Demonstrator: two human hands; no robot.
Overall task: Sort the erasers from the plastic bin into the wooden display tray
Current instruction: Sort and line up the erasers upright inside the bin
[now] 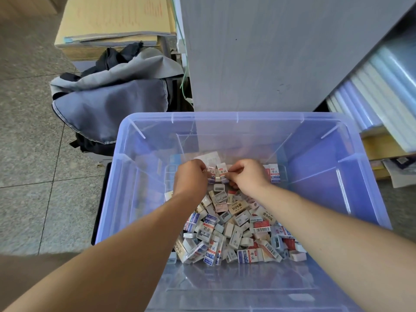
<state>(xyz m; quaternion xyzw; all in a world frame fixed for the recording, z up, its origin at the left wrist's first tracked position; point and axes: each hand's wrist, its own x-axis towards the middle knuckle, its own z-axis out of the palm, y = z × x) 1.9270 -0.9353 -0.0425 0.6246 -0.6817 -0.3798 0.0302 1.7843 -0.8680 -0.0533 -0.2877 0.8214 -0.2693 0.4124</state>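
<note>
The left hand (pixel 191 176) and right hand (pixel 247 175) curl away from the camera, their fingertips hidden where they pinch the upright erasers (pixel 221 173). Both forearms cover part of the loose eraser pile (pixel 236 230). The plastic bin (pixel 371 199) loses its near rim at the lower edge. Most wrapper print is too small to read.

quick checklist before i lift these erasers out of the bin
1. Left hand grip: ok, fingers pinch the small eraser.
2. Right hand grip: ok, fingers pinch the lettered eraser.
3. Way up out of the plastic bin: ok, no lid on it.
4. Wooden display tray in sight: cannot tell, none plainly shows in this view.
5. Pile all erasers: cannot tell, some grey hollow pieces lie mixed in.
</note>
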